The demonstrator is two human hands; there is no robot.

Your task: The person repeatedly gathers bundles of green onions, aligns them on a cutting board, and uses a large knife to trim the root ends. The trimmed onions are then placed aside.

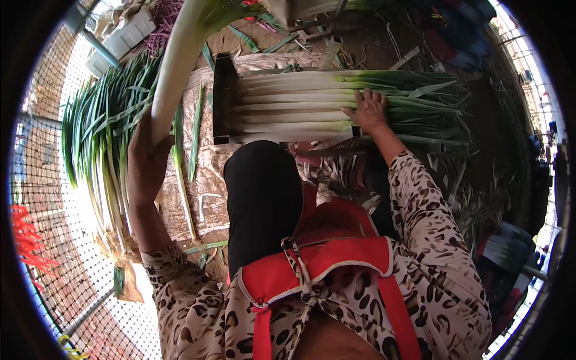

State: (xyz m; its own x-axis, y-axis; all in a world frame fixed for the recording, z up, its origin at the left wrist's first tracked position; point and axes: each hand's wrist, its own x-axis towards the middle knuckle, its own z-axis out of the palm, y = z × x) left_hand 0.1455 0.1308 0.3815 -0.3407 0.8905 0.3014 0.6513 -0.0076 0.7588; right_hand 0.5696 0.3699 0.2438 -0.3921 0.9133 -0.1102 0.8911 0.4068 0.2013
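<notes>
My left hand [148,155] grips a thick leek [173,67] near its white lower end; the stalk stands up close to the camera and its green top leans right. My right hand [369,110] rests palm down, holding nothing, on a row of leeks [292,101] laid side by side, where white turns to green. Their root ends lie against the dark end plate of a metal rack [220,99], and their leaves reach out to the right. To the left is a large heap of loose leeks [108,130] with roots at the bottom.
Black netting [45,180] closes off the left side. Loose leaves and a thin leek [182,193] lie on a brown sheet [207,180] left of my knee. A white foam box [119,42] and purple strips stand at the upper left. Dark bundles lie at the upper right.
</notes>
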